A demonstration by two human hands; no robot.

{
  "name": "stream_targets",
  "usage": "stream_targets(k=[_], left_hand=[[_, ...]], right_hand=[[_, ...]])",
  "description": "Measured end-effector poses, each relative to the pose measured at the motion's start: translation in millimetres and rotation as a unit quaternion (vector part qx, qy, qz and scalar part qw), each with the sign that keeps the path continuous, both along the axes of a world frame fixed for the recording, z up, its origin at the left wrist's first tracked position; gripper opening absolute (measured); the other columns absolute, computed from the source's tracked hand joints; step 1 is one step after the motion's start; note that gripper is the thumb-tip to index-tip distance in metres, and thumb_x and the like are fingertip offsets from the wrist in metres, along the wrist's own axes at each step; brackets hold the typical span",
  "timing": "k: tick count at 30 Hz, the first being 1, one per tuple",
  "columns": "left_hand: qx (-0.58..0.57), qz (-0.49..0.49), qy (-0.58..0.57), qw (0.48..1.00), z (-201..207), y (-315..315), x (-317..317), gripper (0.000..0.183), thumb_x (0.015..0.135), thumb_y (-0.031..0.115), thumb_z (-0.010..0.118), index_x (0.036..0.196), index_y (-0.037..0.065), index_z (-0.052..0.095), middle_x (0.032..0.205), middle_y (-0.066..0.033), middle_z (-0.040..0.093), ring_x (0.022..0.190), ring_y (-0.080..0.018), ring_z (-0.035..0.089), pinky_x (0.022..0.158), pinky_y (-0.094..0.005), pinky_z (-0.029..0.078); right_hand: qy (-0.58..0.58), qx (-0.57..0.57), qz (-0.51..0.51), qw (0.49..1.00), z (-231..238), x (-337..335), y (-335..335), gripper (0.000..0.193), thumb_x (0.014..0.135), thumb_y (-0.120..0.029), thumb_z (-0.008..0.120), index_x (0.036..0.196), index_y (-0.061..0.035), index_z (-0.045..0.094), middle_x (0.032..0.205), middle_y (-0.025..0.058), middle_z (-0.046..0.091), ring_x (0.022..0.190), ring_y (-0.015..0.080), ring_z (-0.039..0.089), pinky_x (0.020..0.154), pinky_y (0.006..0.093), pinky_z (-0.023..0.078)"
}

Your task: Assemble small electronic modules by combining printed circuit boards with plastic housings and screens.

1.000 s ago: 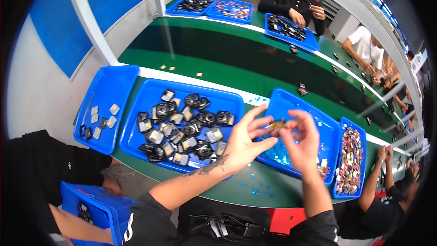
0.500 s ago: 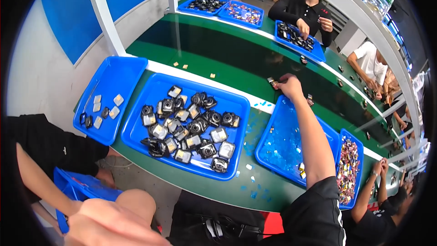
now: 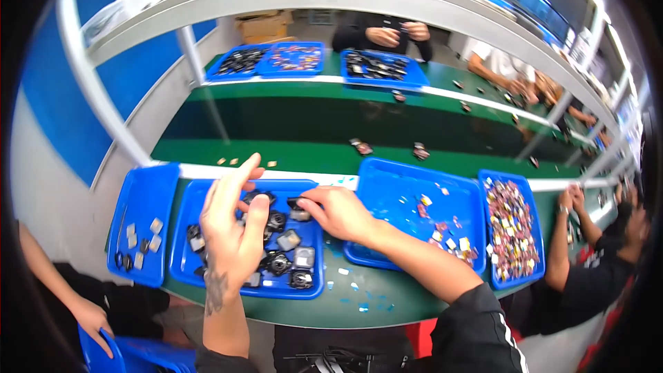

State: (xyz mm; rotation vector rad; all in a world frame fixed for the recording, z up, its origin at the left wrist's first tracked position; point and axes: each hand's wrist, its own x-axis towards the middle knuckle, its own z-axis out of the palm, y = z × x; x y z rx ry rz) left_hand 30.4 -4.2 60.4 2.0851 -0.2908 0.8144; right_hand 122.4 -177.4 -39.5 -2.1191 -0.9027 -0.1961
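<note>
Over the middle tray [image 3: 276,292], upper right corner: right hand [image 3: 345,214], thumb and fingers drawn together, pinching a unit [image 3: 298,212].
Unit: black top, pale grey lower part; located at the right fingertips, which meet it at its right end. The hand lies to its right. From where I stand, I cannot tell whether it is lifted or rests in the tray.
Left hand [image 3: 231,224]: raised above the same tray; fingers extended and parted, thumb apart from them. The pinched unit lies to the right of this thumb, not touching it.
Loose units [image 3: 278,263]: black, several with clear or grey covers; spread below and between the hands, some hidden by the left hand.
Left tray [image 3: 146,193]: flat pale pieces [image 3: 156,226] and a few dark parts, well apart from both hands.
Right tray [image 3: 387,197]: small coloured parts toward its lower right; right forearm crosses its near left corner.
End tray [image 3: 539,242]: dense heap of small parts, mixed colours.
Bench [image 3: 293,312]: green; blue scraps [image 3: 366,307] lie in front of the right tray.
Co-worker opposite: hands [image 3: 384,36] held above a tray of black parts [image 3: 375,66].
</note>
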Motion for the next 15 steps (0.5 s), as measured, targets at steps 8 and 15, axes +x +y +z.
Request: stream_targets(k=[8, 15], left_hand=[[-0.289, -0.265, 0.34, 0.855, -88.1, -44.9, 28.7, 0.027, 0.101, 0.018, 0.05, 0.113, -0.004, 0.06, 0.093, -0.0081, 0.066, 0.069, -0.0135, 0.065, 0.056, -0.0226, 0.052], [-0.468, -0.313, 0.377, 0.735, -82.2, -71.5, 36.2, 0.026, 0.097, 0.014, 0.057, 0.115, -0.004, 0.062, 0.1, -0.0124, 0.067, 0.079, -0.0186, 0.069, 0.068, -0.027, 0.059]], right_hand=[[0.285, 0.146, -0.073, 0.945, 37.3, -41.1, -59.3, 0.028, 0.096, -0.025, 0.06, 0.092, 0.0016, 0.069, 0.074, 0.0069, 0.068, 0.063, 0.0099, 0.06, 0.058, 0.0278, 0.05], [0.029, -0.247, -0.32, 0.914, -16.6, 6.7, -187.6, 0.02, 0.078, -0.02, 0.073, 0.092, -0.006, 0.068, 0.087, 0.0135, 0.065, 0.085, 0.0329, 0.065, 0.076, 0.0429, 0.052]])
